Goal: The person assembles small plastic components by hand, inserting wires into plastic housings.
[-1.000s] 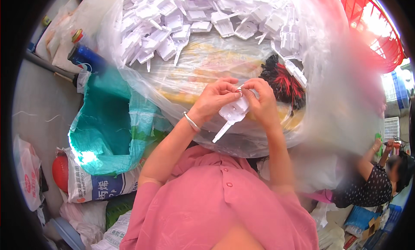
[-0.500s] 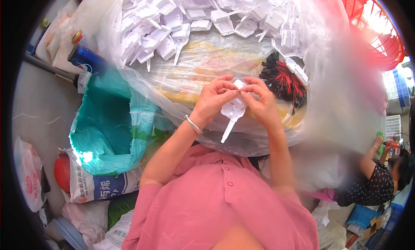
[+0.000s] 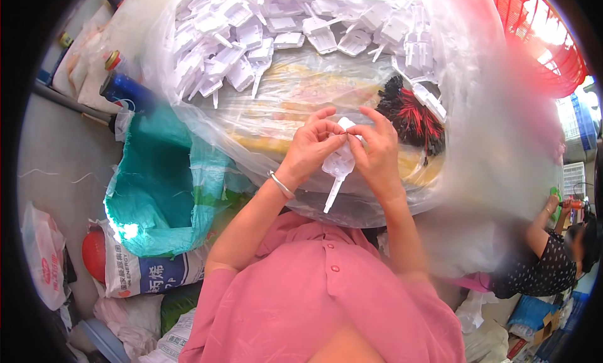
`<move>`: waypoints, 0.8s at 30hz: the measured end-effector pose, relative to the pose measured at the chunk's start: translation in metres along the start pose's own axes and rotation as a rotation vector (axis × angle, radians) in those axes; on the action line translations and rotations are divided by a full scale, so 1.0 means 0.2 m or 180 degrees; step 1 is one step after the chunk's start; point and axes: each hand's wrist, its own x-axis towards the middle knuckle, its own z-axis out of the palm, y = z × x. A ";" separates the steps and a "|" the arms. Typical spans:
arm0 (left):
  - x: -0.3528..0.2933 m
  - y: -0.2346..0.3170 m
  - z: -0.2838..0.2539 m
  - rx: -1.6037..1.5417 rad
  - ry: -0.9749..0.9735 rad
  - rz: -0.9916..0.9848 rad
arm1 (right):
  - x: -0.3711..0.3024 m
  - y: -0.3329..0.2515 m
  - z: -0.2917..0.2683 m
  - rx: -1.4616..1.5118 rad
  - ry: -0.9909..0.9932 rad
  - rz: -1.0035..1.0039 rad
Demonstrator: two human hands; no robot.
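Below my fingertips lies a white plastic part (image 3: 339, 164) with a flat body and a narrow stem pointing toward me; my fingers cover part of its upper end. My left hand (image 3: 312, 143) is closed in a pinch, thumb against fingertip, over this part. Opposite it, my right hand (image 3: 379, 148) pinches with thumb and index finger, tips almost touching the left ones. Between the tips shows a thin dark strand, like a short wire, mostly hidden. A bundle of black and red wires (image 3: 414, 121) lies to the right of my hands.
Many similar white parts (image 3: 239, 43) are heaped along the far side, on clear plastic sheeting (image 3: 295, 86). At left are an open green woven sack (image 3: 154, 187), a blue can (image 3: 129, 90) and a printed sack (image 3: 157, 272). A red basket (image 3: 540, 36) stands far right; another person (image 3: 534, 262) sits at right.
My right hand has opened its fingers slightly, the index finger lifting away from the white part. The part's stem has shifted slightly toward me. Both hands stay close together.
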 end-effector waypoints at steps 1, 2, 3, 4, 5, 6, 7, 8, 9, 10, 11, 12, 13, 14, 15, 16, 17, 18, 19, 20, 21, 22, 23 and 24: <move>0.00 0.00 -0.01 0.0000 0.0001 0.0000 | 0.00 0.01 0.00 0.0047 -0.0041 -0.0032; 0.01 0.01 -0.02 -0.0069 -0.0148 -0.0174 | 0.00 0.01 0.00 0.0046 -0.0041 -0.0033; 0.02 0.01 -0.03 -0.0137 -0.0296 -0.0349 | 0.01 0.01 0.00 0.0129 -0.0087 -0.0050; 0.01 0.02 -0.03 -0.0137 -0.0300 -0.0350 | 0.02 0.01 -0.01 0.0210 -0.0130 -0.0065; 0.01 0.03 -0.03 -0.0489 -0.0334 -0.0521 | 0.02 0.01 -0.01 0.0207 -0.0128 -0.0063; 0.01 0.04 -0.02 -0.0842 -0.0368 -0.0692 | 0.03 0.00 -0.01 0.0260 -0.0071 -0.0023; 0.01 0.03 -0.03 -0.0842 -0.0371 -0.0688 | 0.03 -0.01 -0.01 0.0314 -0.0013 0.0011; 0.02 0.02 -0.04 -0.1158 -0.0310 -0.0980 | 0.03 -0.01 -0.01 0.0312 -0.0011 0.0007; 0.02 0.01 -0.05 -0.1474 -0.0247 -0.1272 | 0.03 -0.01 0.00 0.0256 0.0013 -0.0082; 0.02 0.01 -0.05 -0.1474 -0.0249 -0.1266 | 0.03 -0.01 0.00 0.0199 0.0038 -0.0171; 0.02 0.00 -0.05 -0.1634 -0.0217 -0.1372 | 0.03 -0.01 0.00 0.0198 0.0038 -0.0179; 0.02 0.00 -0.05 -0.1794 -0.0184 -0.1476 | 0.03 -0.02 0.00 0.0232 0.0022 -0.0173; 0.02 0.01 -0.04 -0.1800 -0.0187 -0.1477 | 0.03 -0.02 0.00 0.0261 0.0005 -0.0158; 0.02 0.01 -0.03 -0.1704 -0.0165 -0.1369 | 0.03 -0.02 0.00 0.0256 0.0002 -0.0158; 0.02 0.02 -0.02 -0.1609 -0.0143 -0.1259 | 0.03 -0.03 0.00 0.0190 0.0035 -0.0111; 0.02 0.03 -0.02 -0.1612 -0.0134 -0.1253 | 0.03 -0.03 0.00 0.0133 0.0064 -0.0069; 0.02 0.03 -0.01 -0.1168 -0.0001 -0.0911 | 0.03 -0.03 0.00 0.0139 0.0057 -0.0077; 0.02 0.04 -0.01 -0.0723 0.0132 -0.0569 | 0.04 -0.04 0.00 -0.0091 0.0047 -0.0120; 0.02 0.08 -0.01 -0.0722 0.0134 -0.0570 | 0.04 -0.04 0.00 -0.0325 0.0044 -0.0153; 0.02 0.14 -0.01 0.0960 0.0020 0.0130 | 0.04 -0.04 -0.01 -0.0337 0.0043 -0.0143; 0.03 0.17 -0.01 0.2634 -0.0100 0.0852 | 0.05 -0.04 -0.03 -0.0341 -0.0294 -0.0001; 0.06 0.17 -0.02 0.3102 -0.0071 0.1915 | 0.07 -0.04 -0.05 -0.0328 -0.0637 0.0117; 0.05 0.17 -0.03 0.3105 -0.0052 0.1922 | 0.09 -0.03 -0.06 -0.0325 -0.0643 0.0098; 0.05 0.17 -0.02 0.3449 -0.0129 0.2114 | 0.12 -0.01 -0.08 0.0849 -0.1345 0.1103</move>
